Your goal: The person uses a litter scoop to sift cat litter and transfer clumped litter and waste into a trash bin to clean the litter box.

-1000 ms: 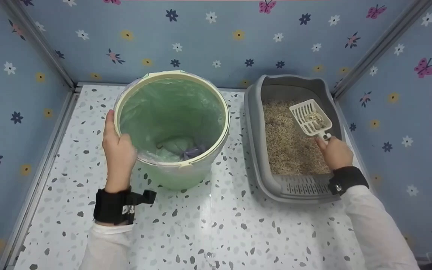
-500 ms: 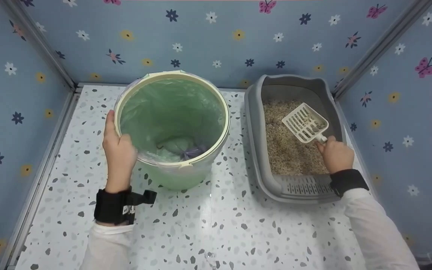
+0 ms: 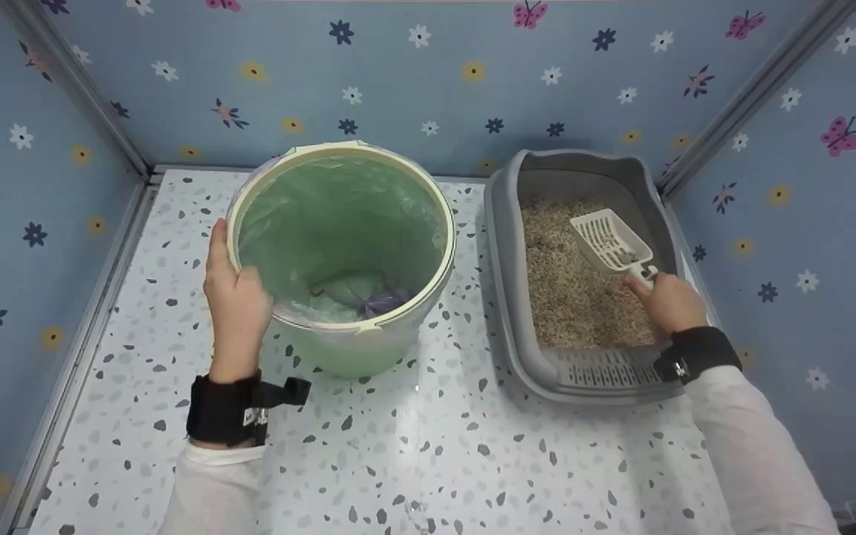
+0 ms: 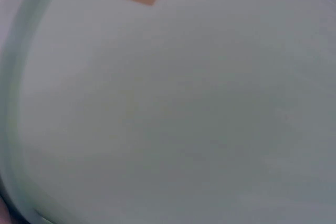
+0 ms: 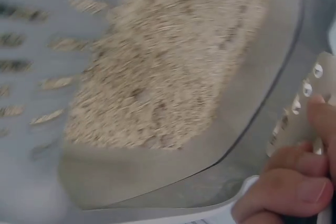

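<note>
Blue walls printed with flowers and butterflies close in a white speckled floor point(image 3: 413, 446). On its left stands a pale green bin point(image 3: 339, 238), lined with a thin green bag; a crumpled purple scrap point(image 3: 380, 302) lies at the bottom. To the right, just beside it, sits a grey litter tray point(image 3: 506, 312) filled with beige litter point(image 3: 569, 290), with a slotted step at its near end.

The left hand point(image 3: 237, 305) grasps the bin's near-left rim, thumb along the outside edge; the left wrist view shows only the bin's wall, close up. The right hand point(image 3: 667, 301) is curled round the handle of a white slotted scoop point(image 3: 610, 241), which is held over the far right of the litter with a few bits in its bowl; the right wrist view shows fingers point(image 5: 286, 195) wrapped on the handle above the litter.

This looks like the sifting step, with the scoop lifted and loose grains falling through. The next move would call for carrying the scoop level leftward across the tray wall to the bin's mouth, then tipping it.
</note>
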A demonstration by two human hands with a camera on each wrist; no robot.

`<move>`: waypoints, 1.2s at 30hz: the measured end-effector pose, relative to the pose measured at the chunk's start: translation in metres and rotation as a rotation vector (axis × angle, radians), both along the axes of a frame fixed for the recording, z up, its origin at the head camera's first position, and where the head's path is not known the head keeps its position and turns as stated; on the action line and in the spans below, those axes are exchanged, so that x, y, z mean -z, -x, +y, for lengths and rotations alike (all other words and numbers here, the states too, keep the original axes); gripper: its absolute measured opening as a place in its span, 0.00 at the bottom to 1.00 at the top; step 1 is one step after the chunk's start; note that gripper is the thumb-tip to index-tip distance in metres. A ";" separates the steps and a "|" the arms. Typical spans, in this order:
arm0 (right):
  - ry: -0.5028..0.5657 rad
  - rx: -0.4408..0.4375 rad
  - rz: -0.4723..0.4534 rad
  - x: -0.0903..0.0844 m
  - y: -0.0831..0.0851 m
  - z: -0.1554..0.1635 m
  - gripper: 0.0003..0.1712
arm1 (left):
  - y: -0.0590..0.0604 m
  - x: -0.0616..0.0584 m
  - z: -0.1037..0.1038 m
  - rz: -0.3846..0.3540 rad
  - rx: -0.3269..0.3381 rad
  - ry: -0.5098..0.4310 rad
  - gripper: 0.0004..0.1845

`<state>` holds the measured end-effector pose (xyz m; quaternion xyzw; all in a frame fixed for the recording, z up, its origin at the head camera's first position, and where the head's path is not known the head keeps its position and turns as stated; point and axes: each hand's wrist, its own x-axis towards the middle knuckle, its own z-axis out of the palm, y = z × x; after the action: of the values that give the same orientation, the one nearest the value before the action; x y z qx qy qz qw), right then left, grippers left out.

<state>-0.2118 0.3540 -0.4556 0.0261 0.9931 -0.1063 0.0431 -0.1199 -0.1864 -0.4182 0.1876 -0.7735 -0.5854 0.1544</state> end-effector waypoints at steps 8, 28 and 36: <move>0.102 -0.107 -0.091 -0.033 0.008 0.001 0.34 | 0.000 0.001 0.000 0.003 -0.004 0.005 0.35; 0.010 -0.263 -0.020 -0.136 0.011 -0.074 0.35 | 0.001 0.001 0.000 0.003 -0.008 0.006 0.35; -0.038 -0.382 0.025 -0.160 0.011 -0.129 0.34 | 0.000 0.002 -0.001 0.012 0.003 0.021 0.35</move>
<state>-0.2224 0.2254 -0.2957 -0.1633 0.9823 -0.0778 0.0495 -0.1204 -0.1870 -0.4201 0.1815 -0.7790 -0.5784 0.1601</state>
